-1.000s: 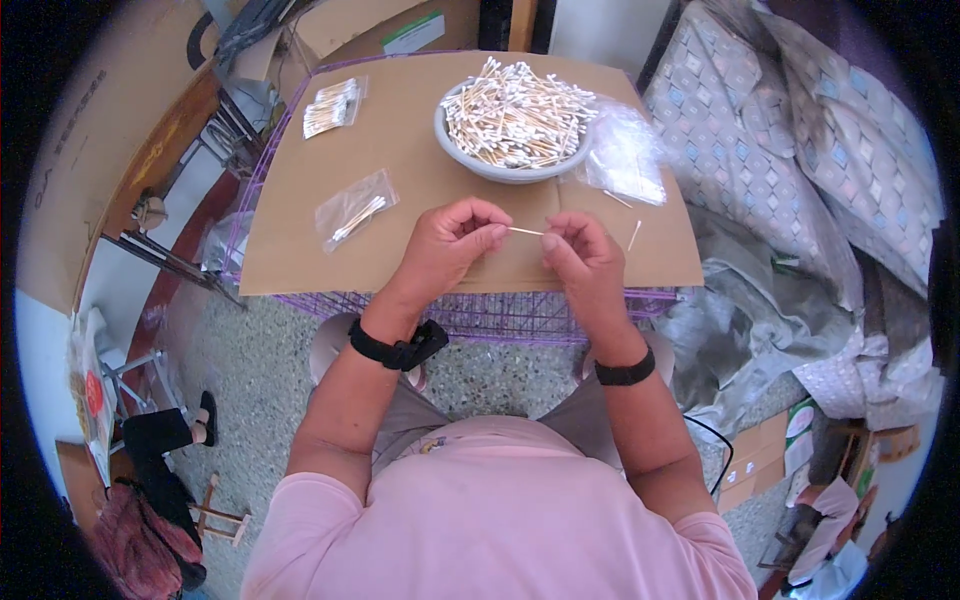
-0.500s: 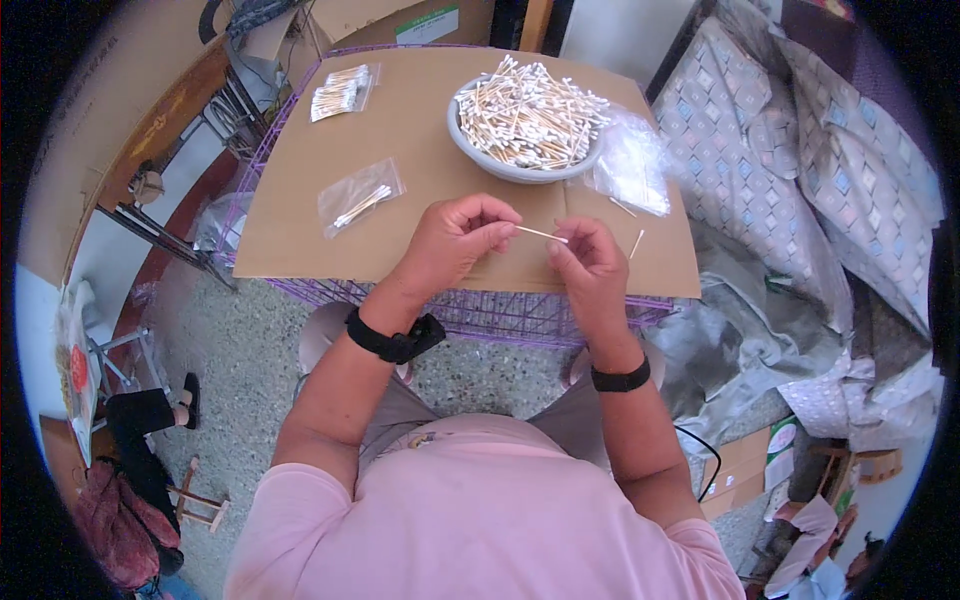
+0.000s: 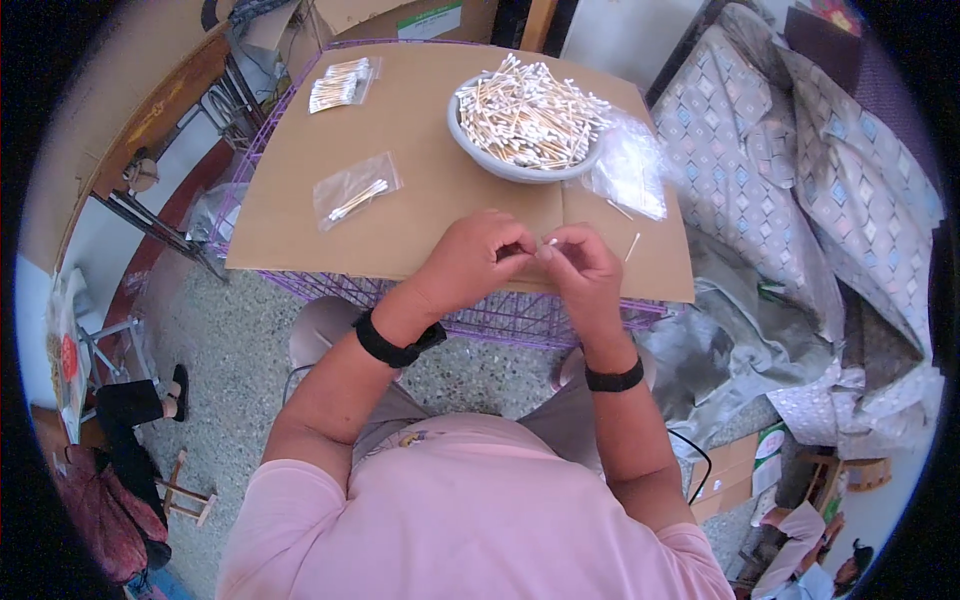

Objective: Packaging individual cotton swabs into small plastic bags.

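Just beyond the cardboard's near edge, my left hand [image 3: 482,257] and my right hand [image 3: 585,266] meet at the fingertips, both pinched closed. Between them is a cotton swab [image 3: 552,241]; only a white tip shows and the fingers hide the remainder. Beyond my hands stands a grey bowl [image 3: 510,170] heaped with cotton swabs [image 3: 530,110]. A clear zip bag [image 3: 357,190] with a few swabs lies to the left. Two loose swabs, one of them a near swab [image 3: 632,247], lie right of my right hand.
A fuller bag of swabs [image 3: 340,85] lies at the far left of the cardboard sheet [image 3: 420,130]. Clear plastic bags [image 3: 632,170] are piled right of the bowl. A purple wire frame [image 3: 490,322] supports the cardboard. Patterned fabric [image 3: 740,130] hangs at right; another person's leg [image 3: 130,420] shows at left.
My hands have come together, left hand moving right toward the right hand. The swab, stretched between them before, is now mostly covered by fingers. The view has shifted slightly.
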### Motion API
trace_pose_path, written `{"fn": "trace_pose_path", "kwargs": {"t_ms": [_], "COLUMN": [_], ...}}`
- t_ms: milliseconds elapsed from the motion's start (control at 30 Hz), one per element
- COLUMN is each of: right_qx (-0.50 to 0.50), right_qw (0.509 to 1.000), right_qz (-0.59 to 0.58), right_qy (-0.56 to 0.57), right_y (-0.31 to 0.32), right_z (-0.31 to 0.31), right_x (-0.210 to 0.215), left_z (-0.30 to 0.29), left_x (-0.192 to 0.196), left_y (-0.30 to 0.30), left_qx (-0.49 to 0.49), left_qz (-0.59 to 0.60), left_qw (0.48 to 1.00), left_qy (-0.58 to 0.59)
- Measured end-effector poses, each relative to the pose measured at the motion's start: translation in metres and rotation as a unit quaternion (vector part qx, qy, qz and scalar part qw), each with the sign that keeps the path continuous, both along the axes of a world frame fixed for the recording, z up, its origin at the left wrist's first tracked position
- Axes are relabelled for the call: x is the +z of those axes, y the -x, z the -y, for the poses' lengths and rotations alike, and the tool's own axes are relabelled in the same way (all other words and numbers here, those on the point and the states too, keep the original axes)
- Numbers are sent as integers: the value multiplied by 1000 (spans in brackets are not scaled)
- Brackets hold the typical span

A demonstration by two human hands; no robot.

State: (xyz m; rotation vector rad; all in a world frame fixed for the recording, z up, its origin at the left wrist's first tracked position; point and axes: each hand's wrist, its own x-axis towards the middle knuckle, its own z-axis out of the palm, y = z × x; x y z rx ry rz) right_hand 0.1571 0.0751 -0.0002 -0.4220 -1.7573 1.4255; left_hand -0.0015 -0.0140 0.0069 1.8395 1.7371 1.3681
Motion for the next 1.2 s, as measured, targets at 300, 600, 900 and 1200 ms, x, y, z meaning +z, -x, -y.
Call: {"fn": "trace_pose_path", "kwargs": {"t_ms": [300,600,900,1200], "right_qx": [-6,-37,-101,-14], "right_qw": [998,978,988,997], "right_qz": [57,137,69,79], "right_qy": [8,-151,-90,7], "right_y": [3,2,-4,-5], "right_z": [3,3,6,3], "right_x": [-6,9,7,3], "left_z": [8,2,10,11], "left_x": [4,9,4,15], "left_y": [-1,3,-2,-14], "left_qx": [-6,-7,29,27], "left_qz": [150,195,354,59], "left_qw": [987,979,935,996], "left_qy": [59,62,17,62]}}
